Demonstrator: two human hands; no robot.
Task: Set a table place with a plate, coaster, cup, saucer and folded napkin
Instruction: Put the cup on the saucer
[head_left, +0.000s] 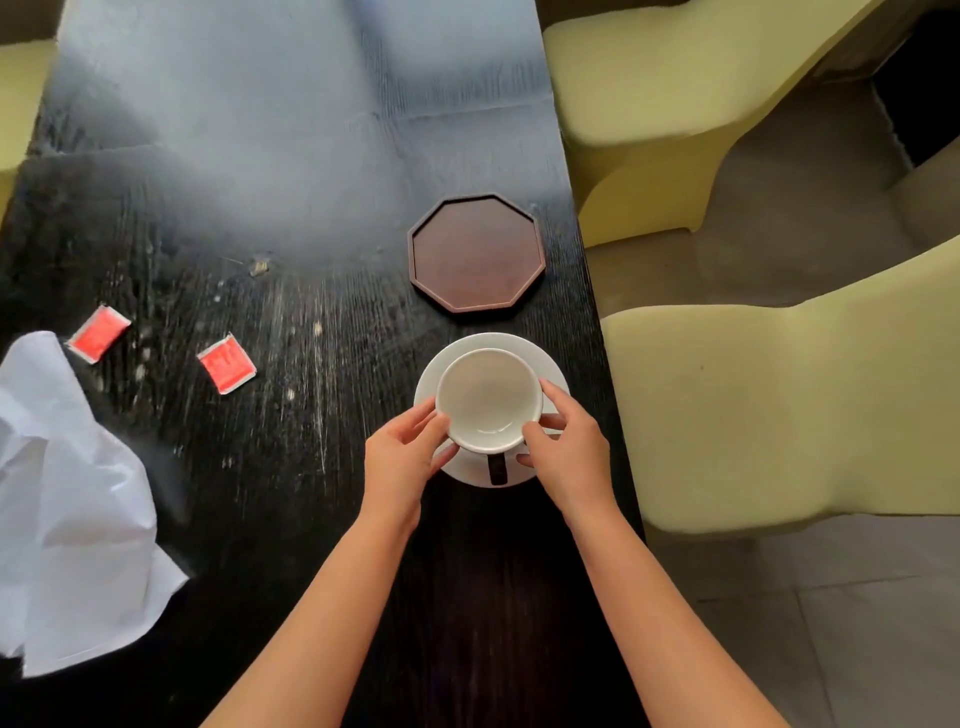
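Two hands met at a round white ceramic cup (488, 397) sitting on its white saucer (545, 364): left hand (402, 460) at eight o'clock, right hand (569, 449) at four, fingers curled against the cup's sides. The step looked like placing the cup; next, probably, the crumpled white napkin (72, 499) needs folding. An octagonal brown wooden coaster (477, 254) lay at twelve. The black tabletop (291, 156) was scuffed; pale yellow chairs (769, 410) flanked it.

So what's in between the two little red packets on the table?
Nothing but bare dark tabletop. The head view shows only scuffed, speckled wood between the left red packet and the right red packet; the white napkin lies off to the side.
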